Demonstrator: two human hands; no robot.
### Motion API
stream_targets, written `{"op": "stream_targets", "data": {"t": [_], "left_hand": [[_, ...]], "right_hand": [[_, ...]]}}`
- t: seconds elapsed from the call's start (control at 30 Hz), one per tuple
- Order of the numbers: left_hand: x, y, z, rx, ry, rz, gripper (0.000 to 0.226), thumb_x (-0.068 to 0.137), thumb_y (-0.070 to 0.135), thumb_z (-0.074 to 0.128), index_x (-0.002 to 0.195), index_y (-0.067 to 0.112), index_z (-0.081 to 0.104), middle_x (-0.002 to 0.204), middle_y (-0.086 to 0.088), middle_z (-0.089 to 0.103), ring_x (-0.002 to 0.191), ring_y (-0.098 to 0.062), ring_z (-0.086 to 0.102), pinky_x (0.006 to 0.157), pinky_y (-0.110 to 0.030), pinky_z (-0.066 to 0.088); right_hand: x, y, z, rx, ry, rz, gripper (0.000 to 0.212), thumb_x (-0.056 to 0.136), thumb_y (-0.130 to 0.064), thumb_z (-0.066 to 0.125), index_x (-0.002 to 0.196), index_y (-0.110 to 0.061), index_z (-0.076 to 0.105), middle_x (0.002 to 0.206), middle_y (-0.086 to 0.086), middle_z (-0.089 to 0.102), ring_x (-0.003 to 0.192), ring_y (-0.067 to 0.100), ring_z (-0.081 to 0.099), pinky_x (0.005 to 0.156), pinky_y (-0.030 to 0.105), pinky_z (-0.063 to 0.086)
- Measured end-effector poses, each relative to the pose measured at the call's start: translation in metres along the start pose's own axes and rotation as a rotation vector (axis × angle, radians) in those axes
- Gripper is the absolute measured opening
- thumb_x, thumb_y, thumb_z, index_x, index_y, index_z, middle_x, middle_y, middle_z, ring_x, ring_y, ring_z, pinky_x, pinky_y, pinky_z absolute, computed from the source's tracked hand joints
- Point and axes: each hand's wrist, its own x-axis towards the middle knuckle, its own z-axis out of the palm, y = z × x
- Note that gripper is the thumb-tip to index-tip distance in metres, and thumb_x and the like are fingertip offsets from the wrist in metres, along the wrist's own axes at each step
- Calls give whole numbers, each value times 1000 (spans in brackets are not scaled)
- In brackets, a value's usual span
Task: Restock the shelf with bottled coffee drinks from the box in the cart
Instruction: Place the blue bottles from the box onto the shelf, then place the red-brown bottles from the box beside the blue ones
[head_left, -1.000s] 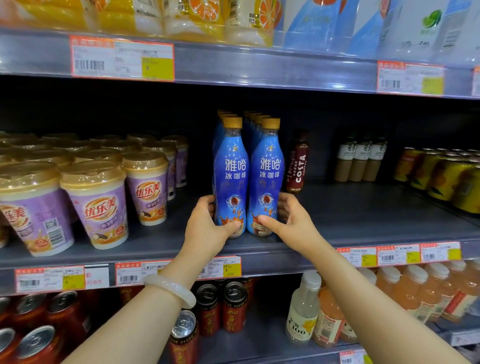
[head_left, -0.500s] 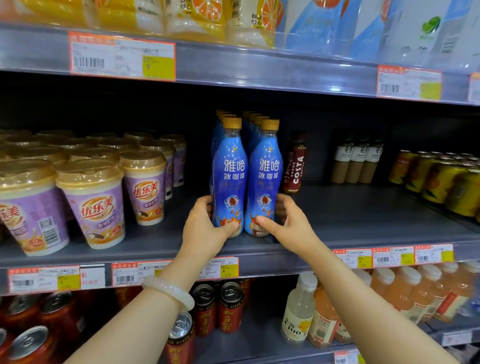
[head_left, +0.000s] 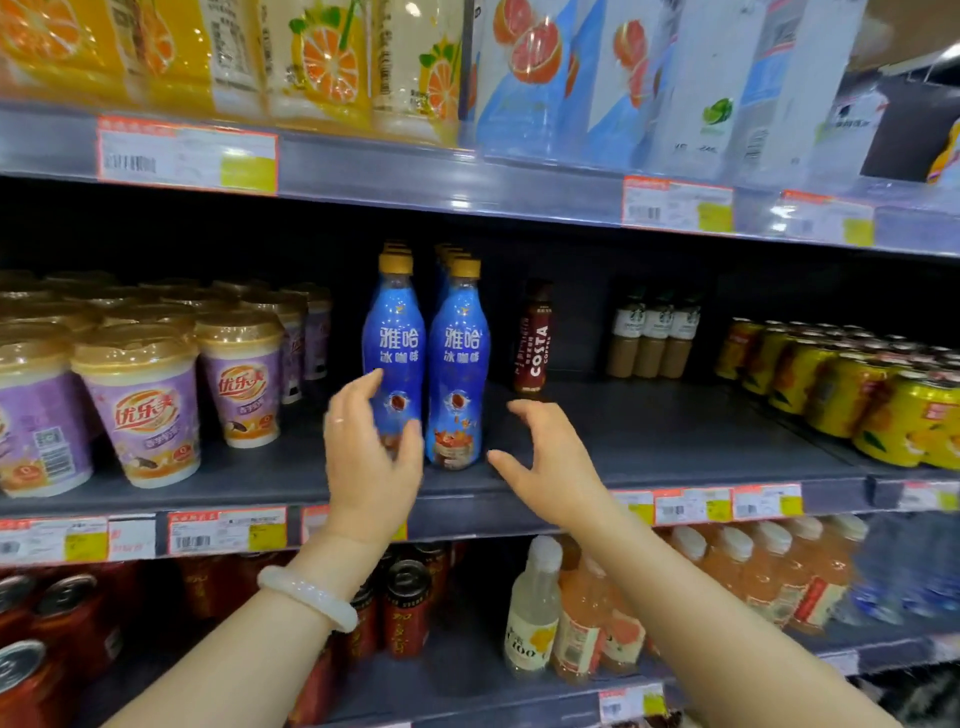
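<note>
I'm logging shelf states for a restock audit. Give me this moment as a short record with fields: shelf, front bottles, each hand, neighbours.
shelf: middle shelf, dark, bare patch to the right of the blue bottles
front bottles: two blue coffee bottles upright, side by side, rows behind them
left hand: open, in front of the left front bottle, no grip
right hand: open, beside the right front bottle, apart from it
neighbours: purple cups left, Costa bottle right

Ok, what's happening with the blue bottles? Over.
Left hand open beside front-left blue plastic coffee bottle. Right hand open, clear of front-right blue bottle. Both upright; nothing blocking.
</note>
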Motion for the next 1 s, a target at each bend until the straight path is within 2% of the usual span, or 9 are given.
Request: {"op": "stream_targets", "data": {"t": [0.1,0.17,0.27,0.4,0.53,0.67,0.77,0.9,1.0], "left_hand": [[-26,35,21,81,-184,214,49,78,19,57,122,-2,53,120,-13,55,114,-19,46,100,-21,31],[-47,61,36,213,-439,290,55,81,22,57,132,2,47,135,-15,49,126,-24,43,108,-26,26],[-84,94,62,417,-779,270,64,90,28,53,145,13,26,153,-6,23,141,-22,21,116,-29,13],[-139,136,93,529,-996,250,62,89,31,52,143,16,26,151,-6,24,138,-25,23,112,-35,22],[-195,179,127,518,-1124,286,63,88,31,54,142,15,28,151,-8,23,138,-27,23,111,-36,25],[-251,222,165,430,-1250,308,60,90,30,54,142,15,29,149,-8,25,137,-28,22,110,-39,29],[-290,252,189,406,-1325,374,60,88,33,57,139,14,32,144,-9,31,133,-30,28,106,-39,33],[-326,287,223,385,-1443,443,62,89,34,57,141,14,29,149,-9,27,137,-30,24,108,-41,32],[-348,309,259,356,-1470,512,63,88,36,57,141,15,29,149,-9,27,138,-29,25,108,-41,31]], "right_hand": [[-25,15,-20,-92,-9,-29,55,89,-27,61,137,-14,40,137,4,42,129,19,39,104,24,32],[-43,30,-35,-160,-33,-5,53,88,-25,60,137,-14,41,137,5,42,128,22,39,103,27,33],[-79,65,-60,-348,-149,54,49,87,-27,58,131,-12,44,134,7,43,126,26,39,102,32,32],[-142,117,-92,-519,-347,199,51,86,-28,58,132,-11,42,136,10,41,130,31,34,105,37,32],[-209,165,-127,-553,-389,334,58,85,-32,62,134,-11,38,139,12,39,131,31,33,107,38,32],[-272,204,-164,-580,-420,457,55,86,-36,61,129,-8,41,135,14,41,128,32,35,103,39,34],[-313,233,-191,-582,-434,562,60,86,-40,60,133,-9,39,135,14,40,130,34,33,105,44,36],[-354,269,-225,-570,-406,691,55,85,-39,61,126,-8,43,130,15,43,126,33,37,102,42,39],[-380,297,-243,-535,-381,779,51,84,-38,62,121,-8,44,126,15,45,122,34,39,98,41,40]]}}
